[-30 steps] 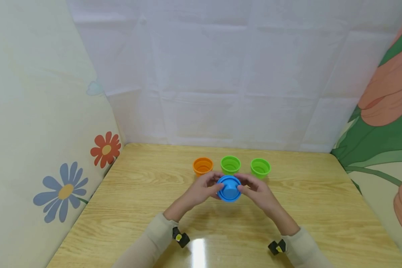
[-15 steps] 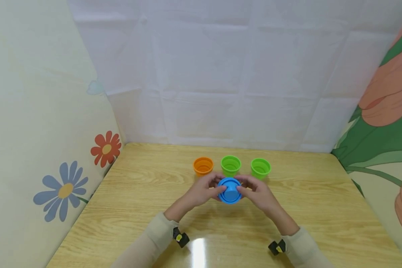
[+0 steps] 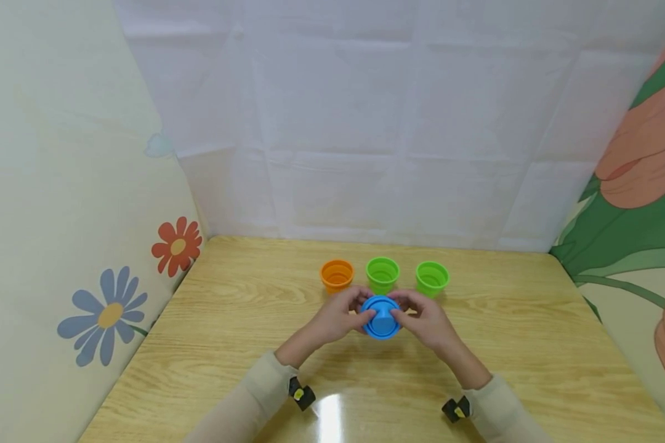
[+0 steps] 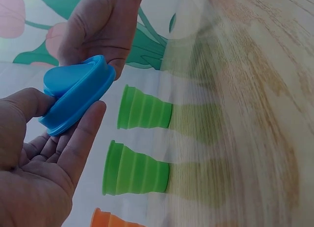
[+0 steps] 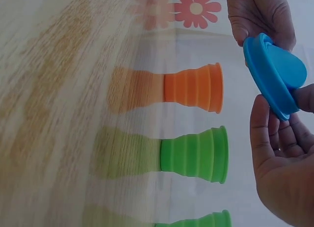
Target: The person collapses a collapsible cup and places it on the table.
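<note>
Head view: left grip (image 3: 339,315) and right grip (image 3: 430,321) pinch one blue cup (image 3: 383,320).

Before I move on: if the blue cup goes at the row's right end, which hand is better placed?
The right hand, probably. Both hands grip the blue cup, but the right is nearer the rightmost green cup, while the left hand is nearer the orange cup.
</note>
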The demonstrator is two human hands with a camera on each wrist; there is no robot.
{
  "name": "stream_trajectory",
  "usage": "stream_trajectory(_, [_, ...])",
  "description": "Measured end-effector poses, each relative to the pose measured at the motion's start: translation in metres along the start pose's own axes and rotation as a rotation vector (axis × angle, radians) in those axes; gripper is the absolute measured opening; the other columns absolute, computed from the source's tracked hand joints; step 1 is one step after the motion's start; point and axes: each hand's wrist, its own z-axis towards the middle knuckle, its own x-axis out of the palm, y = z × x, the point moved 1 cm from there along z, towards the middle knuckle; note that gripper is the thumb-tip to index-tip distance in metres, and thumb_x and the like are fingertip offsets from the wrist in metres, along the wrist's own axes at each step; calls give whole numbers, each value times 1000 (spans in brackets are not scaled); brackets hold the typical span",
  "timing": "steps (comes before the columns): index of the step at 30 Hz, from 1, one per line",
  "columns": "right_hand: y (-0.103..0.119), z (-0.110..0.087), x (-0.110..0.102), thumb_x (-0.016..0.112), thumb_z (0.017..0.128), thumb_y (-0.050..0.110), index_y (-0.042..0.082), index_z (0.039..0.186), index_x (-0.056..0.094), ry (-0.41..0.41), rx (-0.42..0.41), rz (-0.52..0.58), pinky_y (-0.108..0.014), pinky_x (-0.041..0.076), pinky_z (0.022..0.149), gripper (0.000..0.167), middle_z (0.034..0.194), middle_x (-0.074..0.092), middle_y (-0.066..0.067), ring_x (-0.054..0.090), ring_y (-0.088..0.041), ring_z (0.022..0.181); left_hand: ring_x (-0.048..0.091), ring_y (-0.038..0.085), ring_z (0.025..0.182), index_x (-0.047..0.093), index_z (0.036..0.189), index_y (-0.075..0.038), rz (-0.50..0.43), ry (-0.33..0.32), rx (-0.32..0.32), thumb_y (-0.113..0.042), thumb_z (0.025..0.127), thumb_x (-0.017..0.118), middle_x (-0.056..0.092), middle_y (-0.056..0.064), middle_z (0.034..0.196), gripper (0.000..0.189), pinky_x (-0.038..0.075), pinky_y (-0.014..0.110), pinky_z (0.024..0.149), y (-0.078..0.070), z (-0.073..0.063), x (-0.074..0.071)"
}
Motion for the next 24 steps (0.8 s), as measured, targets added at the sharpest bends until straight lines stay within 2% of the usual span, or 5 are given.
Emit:
stream_trajectory(6, [1,0,2,70,96,10,1,124,66,11,-25,-2,-31,60,71,29,105,66,-15,61,-20,93,60,15,82,57,123,5,8,4,5,-9,100,64,63,13,101,28,63,51,70,-3,-2,-2])
stream_trajectory(10, [1,0,4,70,96,10,2,123,66,4,-19,-10,-27,59,70,28,105,67,-14,61,-21,94,59,16,82,57,122,5,22,2,11,-9,100,64,63,13,101,27,63,50,69,-4,-3,-2])
stream_trajectory(24, [0,0,4,69,95,9,2,123,67,-1,4,-31,-27,58,67,28,103,68,-11,60,-19,91,58,16,79,57,119,6,71,-13,33,-6,99,65,63,13,98,24,63,34,62,-5,-3,0])
